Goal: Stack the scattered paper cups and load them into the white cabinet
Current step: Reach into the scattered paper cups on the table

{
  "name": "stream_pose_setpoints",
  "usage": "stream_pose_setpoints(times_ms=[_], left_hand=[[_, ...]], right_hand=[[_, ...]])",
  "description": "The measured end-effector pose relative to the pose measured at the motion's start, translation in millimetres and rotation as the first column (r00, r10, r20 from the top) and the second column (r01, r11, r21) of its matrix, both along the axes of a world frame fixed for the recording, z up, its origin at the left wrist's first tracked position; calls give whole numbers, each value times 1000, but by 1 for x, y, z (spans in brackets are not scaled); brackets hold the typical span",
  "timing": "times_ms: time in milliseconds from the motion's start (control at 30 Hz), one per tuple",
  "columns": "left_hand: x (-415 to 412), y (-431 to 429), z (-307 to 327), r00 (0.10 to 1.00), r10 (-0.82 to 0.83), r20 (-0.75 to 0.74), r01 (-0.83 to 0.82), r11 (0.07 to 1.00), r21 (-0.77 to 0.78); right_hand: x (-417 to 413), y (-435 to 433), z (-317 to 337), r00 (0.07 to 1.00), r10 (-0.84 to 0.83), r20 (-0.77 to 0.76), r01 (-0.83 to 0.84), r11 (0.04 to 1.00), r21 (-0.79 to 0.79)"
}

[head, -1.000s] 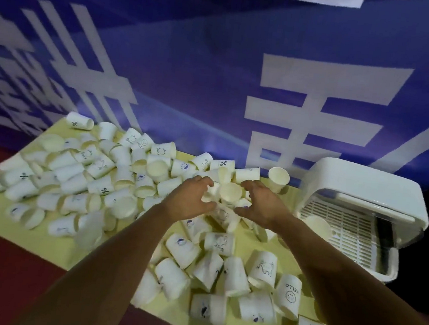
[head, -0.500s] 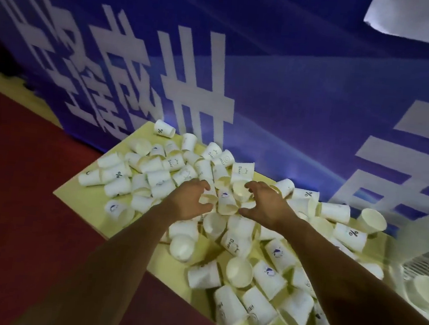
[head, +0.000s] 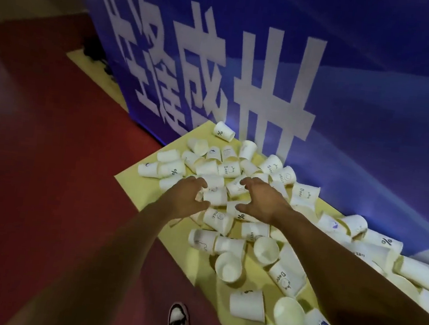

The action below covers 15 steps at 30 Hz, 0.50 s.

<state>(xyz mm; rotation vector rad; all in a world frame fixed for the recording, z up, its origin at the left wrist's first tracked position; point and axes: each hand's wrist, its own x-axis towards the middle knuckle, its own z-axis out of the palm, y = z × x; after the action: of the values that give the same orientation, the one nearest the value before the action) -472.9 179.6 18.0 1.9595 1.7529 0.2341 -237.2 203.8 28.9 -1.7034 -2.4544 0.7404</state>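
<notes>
left hand [head: 191, 198], right hand [head: 263, 202] hovered apart, half-curled, empty | tapered white paper cups [head: 247, 304] littered flat pale-yellow surface [head: 139, 185]

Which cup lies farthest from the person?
The %-marked cup on its side at the far corner of the yellow table, beside the blue banner, beyond all others.

Left hand [head: 187, 196], right hand [head: 260, 201], fingers half-curled.

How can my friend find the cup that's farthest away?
Start at the blue banner with white letters, then find the far corner of the yellow table beside it. The cup lying there shows a percent sign and sits alone, behind the rest.
</notes>
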Motion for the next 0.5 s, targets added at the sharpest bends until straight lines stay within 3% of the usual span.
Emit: stream_pose_setpoints(times_ms=[500], left_hand=[[-177, 123, -73, 998, 27, -51, -32, 994, -106]], right_hand=[[-174, 129, -67, 991, 90, 100, -77, 989, -130]])
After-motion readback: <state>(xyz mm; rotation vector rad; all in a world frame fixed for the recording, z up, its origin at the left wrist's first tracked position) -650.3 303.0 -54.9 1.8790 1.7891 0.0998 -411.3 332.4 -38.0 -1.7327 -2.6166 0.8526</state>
